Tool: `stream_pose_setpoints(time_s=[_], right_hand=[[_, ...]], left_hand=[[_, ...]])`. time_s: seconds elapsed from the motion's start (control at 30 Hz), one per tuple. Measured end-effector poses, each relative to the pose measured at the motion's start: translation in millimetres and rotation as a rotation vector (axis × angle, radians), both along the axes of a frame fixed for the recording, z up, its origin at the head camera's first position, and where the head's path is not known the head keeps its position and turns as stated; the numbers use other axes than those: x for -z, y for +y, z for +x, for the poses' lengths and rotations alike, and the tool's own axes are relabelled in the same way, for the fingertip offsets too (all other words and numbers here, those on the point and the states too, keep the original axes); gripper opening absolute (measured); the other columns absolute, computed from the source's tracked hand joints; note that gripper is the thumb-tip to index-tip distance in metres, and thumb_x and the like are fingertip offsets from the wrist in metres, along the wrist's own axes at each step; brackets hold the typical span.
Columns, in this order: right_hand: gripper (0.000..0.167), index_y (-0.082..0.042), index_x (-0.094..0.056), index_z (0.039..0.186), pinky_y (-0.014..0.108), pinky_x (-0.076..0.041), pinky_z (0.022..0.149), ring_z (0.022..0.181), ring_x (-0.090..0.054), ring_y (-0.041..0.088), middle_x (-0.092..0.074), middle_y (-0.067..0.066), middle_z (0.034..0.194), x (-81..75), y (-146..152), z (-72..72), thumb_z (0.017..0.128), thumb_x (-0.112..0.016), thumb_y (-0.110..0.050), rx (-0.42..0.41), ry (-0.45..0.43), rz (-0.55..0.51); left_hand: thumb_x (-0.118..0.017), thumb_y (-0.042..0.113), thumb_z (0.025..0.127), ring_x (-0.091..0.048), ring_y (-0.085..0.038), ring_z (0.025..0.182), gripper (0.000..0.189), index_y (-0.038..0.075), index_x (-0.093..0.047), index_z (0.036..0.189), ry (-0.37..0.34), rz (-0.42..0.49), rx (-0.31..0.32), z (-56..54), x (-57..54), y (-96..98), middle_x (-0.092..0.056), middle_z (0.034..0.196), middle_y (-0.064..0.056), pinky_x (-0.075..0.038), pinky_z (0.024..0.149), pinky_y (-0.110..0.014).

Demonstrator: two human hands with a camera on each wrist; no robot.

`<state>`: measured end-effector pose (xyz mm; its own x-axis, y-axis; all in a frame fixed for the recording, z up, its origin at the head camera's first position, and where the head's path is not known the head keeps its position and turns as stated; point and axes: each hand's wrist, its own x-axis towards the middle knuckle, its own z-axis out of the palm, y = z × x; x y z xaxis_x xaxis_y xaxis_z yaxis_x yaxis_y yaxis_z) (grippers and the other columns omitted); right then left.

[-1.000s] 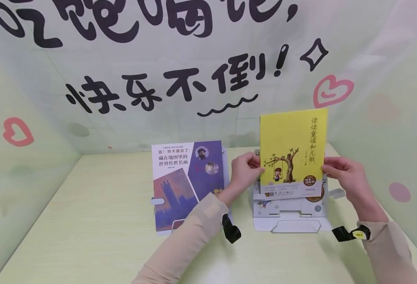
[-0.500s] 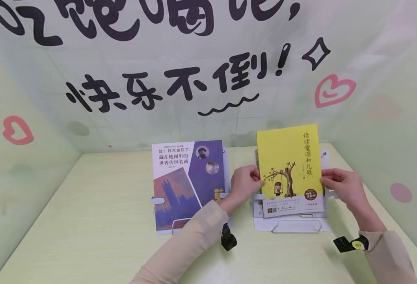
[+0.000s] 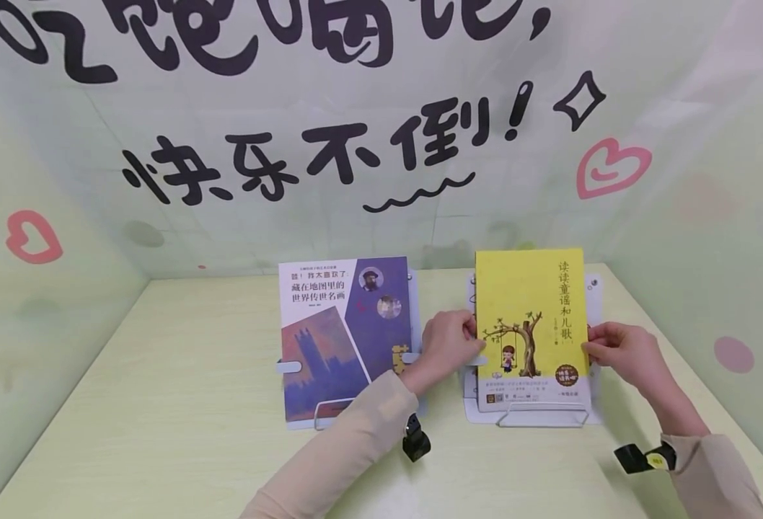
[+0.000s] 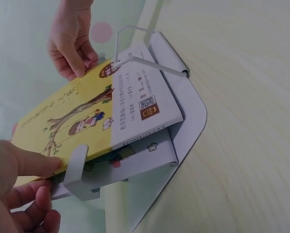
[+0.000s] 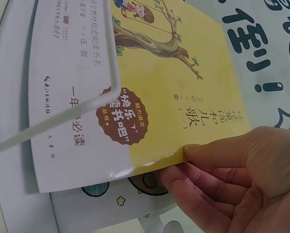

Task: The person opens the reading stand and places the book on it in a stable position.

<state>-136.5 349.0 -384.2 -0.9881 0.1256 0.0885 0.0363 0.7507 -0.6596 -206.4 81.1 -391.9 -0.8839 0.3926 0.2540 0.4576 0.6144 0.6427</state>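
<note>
A yellow children's book [image 3: 531,310] with a tree and a girl on a swing stands on a white book stand [image 3: 475,416], leaning back against its patterned plate. My left hand [image 3: 449,340] pinches the book's left edge, thumb on the cover and fingers behind, beside the stand's side clip [image 4: 76,172]. At the opposite edge my right hand [image 3: 624,353] pinches the book between thumb and fingers. The wire holder [image 3: 544,414] at the stand's foot passes in front of the book's lower edge. In the right wrist view the thumb [image 5: 217,153] presses the cover.
To the left, a purple and white book [image 3: 345,339] rests on a second stand, kept by side clips [image 3: 288,367] and a front wire. The pale wooden table [image 3: 180,404] extends leftward. Behind it hangs a wall banner [image 3: 303,166] with black lettering.
Both hands have lowered the yellow book. It tilted midway and now stands straighter, its bottom edge down behind the wire holder. The purple book has not moved.
</note>
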Motion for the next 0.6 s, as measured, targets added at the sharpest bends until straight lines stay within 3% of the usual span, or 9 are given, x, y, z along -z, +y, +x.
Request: stream_pose_setpoints(time_s=[0.17, 0.37, 0.6], right_hand=[[0.021, 0.012, -0.059, 0.095, 0.024, -0.051, 0.055, 0.064, -0.061, 0.015, -0.065, 0.01, 0.076, 1.0, -1, -0.6, 0.084, -0.065, -0.005, -0.01, -0.023, 0.005], [0.022, 0.011, -0.058, 0.095, 0.023, -0.048, 0.053, 0.064, -0.059, 0.019, -0.063, 0.009, 0.074, -1.6, -7, -0.3, 0.083, -0.066, -0.006, -0.011, -0.007, 0.052], [0.031, 0.011, -0.054, 0.105, 0.031, -0.049, 0.052, 0.078, -0.062, 0.037, -0.063, 0.023, 0.086, -14.8, -36, 1.4, 0.086, -0.065, -0.011, 0.068, 0.19, 0.153]], left_hand=[[-0.074, 0.019, 0.075, -0.045, -0.005, 0.052, 0.018, 0.015, -0.06, 0.065, 0.094, -0.073, 0.021, -0.5, 2.8, -1.4, -0.052, 0.057, 0.01, -0.033, 0.052, -0.017], [-0.071, 0.019, 0.077, -0.044, -0.006, 0.052, 0.013, 0.013, -0.062, 0.07, 0.118, -0.091, 0.04, 2.3, 3.5, -4.4, -0.051, 0.058, 0.009, -0.033, 0.051, -0.017], [-0.063, 0.021, 0.086, -0.053, -0.008, 0.066, 0.01, 0.011, -0.066, 0.085, 0.035, 0.008, 0.041, 11.3, -0.5, -22.2, -0.059, 0.074, 0.006, -0.041, 0.062, -0.02]])
